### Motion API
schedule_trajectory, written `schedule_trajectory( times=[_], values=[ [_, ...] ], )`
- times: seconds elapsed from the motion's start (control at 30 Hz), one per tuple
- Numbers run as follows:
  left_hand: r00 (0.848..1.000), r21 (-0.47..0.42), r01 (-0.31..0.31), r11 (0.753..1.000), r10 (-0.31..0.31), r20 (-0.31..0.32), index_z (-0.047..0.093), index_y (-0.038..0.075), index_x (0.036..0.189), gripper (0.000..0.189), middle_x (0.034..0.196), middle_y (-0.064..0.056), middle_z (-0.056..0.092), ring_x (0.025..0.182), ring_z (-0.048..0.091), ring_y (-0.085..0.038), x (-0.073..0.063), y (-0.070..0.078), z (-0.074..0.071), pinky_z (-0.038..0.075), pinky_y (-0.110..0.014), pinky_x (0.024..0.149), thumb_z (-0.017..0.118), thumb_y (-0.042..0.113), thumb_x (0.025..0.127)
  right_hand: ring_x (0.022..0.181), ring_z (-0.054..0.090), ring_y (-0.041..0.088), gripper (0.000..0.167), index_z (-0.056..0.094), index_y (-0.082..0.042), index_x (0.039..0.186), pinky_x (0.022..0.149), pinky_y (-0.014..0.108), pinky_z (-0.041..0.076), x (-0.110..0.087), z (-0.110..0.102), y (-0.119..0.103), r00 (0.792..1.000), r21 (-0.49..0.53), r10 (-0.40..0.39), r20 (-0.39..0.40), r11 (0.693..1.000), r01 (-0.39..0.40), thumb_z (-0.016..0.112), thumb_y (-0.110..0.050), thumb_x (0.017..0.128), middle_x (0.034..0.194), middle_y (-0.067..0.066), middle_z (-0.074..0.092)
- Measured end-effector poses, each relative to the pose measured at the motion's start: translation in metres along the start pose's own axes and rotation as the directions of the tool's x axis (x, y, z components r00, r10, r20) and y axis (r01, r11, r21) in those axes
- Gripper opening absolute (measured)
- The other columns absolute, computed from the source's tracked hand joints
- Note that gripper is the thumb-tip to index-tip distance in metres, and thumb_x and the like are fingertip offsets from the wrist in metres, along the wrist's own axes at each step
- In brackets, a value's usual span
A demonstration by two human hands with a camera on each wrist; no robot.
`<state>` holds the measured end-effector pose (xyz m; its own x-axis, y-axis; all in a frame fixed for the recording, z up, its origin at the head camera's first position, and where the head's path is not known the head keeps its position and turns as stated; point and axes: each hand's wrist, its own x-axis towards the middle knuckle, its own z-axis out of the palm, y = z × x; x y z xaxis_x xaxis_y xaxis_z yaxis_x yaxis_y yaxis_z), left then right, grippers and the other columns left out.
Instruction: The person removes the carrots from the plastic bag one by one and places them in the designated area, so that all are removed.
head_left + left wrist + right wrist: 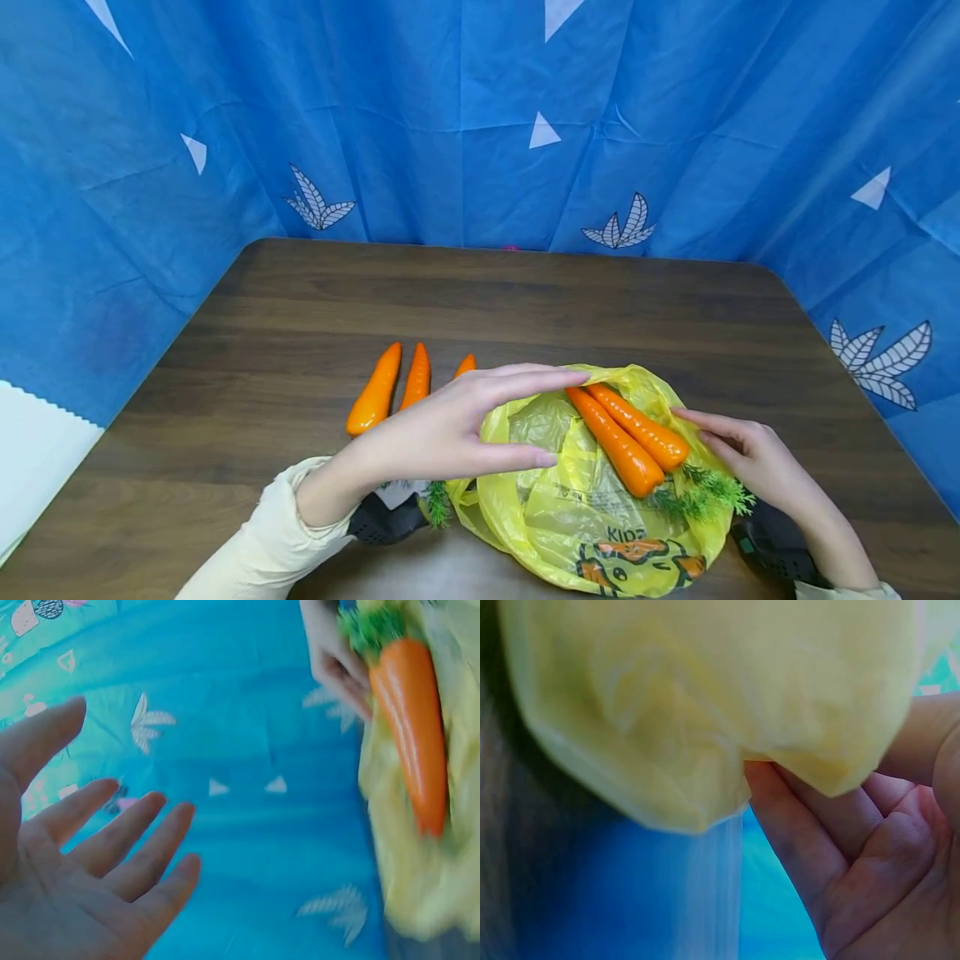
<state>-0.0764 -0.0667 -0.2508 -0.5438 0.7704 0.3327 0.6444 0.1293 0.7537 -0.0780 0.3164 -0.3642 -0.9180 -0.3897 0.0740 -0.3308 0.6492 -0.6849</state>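
A yellow plastic bag (540,508) lies with its mouth spread on the table, two orange carrots (622,442) with green tops (697,492) inside it. Over the bag's left side my left hand (480,417) is held with fingers straight and thumb apart, holding nothing; the left wrist view shows its palm and spread fingers. At the right rim, my right hand (757,454) pinches the plastic between thumb and fingers. The right wrist view shows the bag's edge (697,780) covering those fingertips. Left of the bag lie several more carrots (375,392), partly behind my left hand and forearm.
The brown wooden table (495,292) reaches back to a blue patterned curtain (450,125), which also hangs along both sides. Leafy green carrot tops (438,504) show beside the left wrist. A white sheet (37,467) hangs at the far left.
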Motion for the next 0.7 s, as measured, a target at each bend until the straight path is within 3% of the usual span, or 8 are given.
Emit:
schedule_trajectory(
  times=[0.13, 0.2, 0.33, 0.5, 0.6, 0.7],
  values=[
    [0.997, -0.079, -0.074, 0.994, 0.075, 0.016, 0.043, 0.008, 0.140, 0.056, 0.139, -0.002, 0.045, 0.123, 0.040, -0.003, 0.029, -0.009, 0.025, 0.034, -0.024, 0.099, 0.066, 0.016, 0.089, 0.037, 0.031, 0.006, 0.034, 0.058, -0.002, 0.126, 0.035, 0.024, 0.034, 0.000, 0.000, 0.000, 1.000, -0.011, 0.000, -0.005, 1.000, 0.000, 0.052, 0.003, 0.094, 0.056, -0.011, 0.037],
    [0.996, -0.125, -0.074, 0.989, 0.081, 0.045, 0.040, 0.007, 0.141, 0.057, 0.140, -0.003, 0.044, 0.122, 0.040, -0.002, 0.041, -0.015, 0.037, 0.035, -0.022, 0.097, 0.064, 0.014, 0.090, 0.037, 0.031, 0.007, 0.033, 0.058, -0.001, 0.125, 0.036, 0.024, 0.034, 0.000, 0.000, 0.000, 1.000, -0.022, -0.001, -0.009, 1.000, 0.001, 0.052, 0.003, 0.093, 0.056, -0.011, 0.036],
    [0.997, -0.259, -0.016, 0.966, 0.036, 0.075, 0.036, 0.007, 0.144, 0.059, 0.141, -0.002, 0.043, 0.121, 0.041, 0.000, 0.062, -0.034, 0.063, 0.038, -0.019, 0.094, 0.061, 0.008, 0.091, 0.037, 0.031, 0.008, 0.032, 0.058, 0.001, 0.124, 0.036, 0.023, 0.034, 0.000, 0.000, 0.000, 1.000, -0.036, -0.002, -0.023, 0.999, 0.001, 0.052, 0.004, 0.093, 0.057, -0.011, 0.037],
    [0.992, -0.399, 0.113, 0.910, -0.077, 0.104, 0.041, 0.003, 0.140, 0.052, 0.138, -0.002, 0.046, 0.120, 0.043, -0.001, 0.069, -0.064, 0.093, 0.035, -0.020, 0.097, 0.059, 0.006, 0.092, 0.037, 0.031, 0.007, 0.033, 0.058, 0.001, 0.125, 0.036, 0.023, 0.034, 0.002, 0.000, 0.001, 1.000, -0.028, -0.004, -0.019, 1.000, 0.003, 0.052, 0.004, 0.093, 0.059, -0.009, 0.040],
    [0.980, -0.352, 0.179, 0.919, -0.134, 0.147, 0.046, 0.003, 0.137, 0.047, 0.136, 0.002, 0.048, 0.118, 0.044, 0.001, 0.069, -0.078, 0.105, 0.034, -0.016, 0.096, 0.060, 0.009, 0.092, 0.037, 0.031, 0.006, 0.034, 0.058, -0.002, 0.126, 0.036, 0.024, 0.034, 0.002, 0.000, 0.001, 1.000, -0.024, 0.011, -0.009, 1.000, -0.012, 0.052, 0.003, 0.094, 0.059, -0.008, 0.040],
    [0.972, -0.250, 0.190, 0.949, -0.145, 0.187, 0.048, 0.005, 0.137, 0.046, 0.136, 0.002, 0.048, 0.117, 0.044, 0.002, 0.070, -0.085, 0.112, 0.035, -0.014, 0.093, 0.060, 0.012, 0.093, 0.037, 0.030, 0.006, 0.034, 0.058, -0.005, 0.128, 0.036, 0.024, 0.034, 0.001, -0.001, 0.001, 1.000, -0.023, 0.020, -0.003, 1.000, -0.020, 0.052, 0.001, 0.094, 0.058, -0.008, 0.038]
  ],
)
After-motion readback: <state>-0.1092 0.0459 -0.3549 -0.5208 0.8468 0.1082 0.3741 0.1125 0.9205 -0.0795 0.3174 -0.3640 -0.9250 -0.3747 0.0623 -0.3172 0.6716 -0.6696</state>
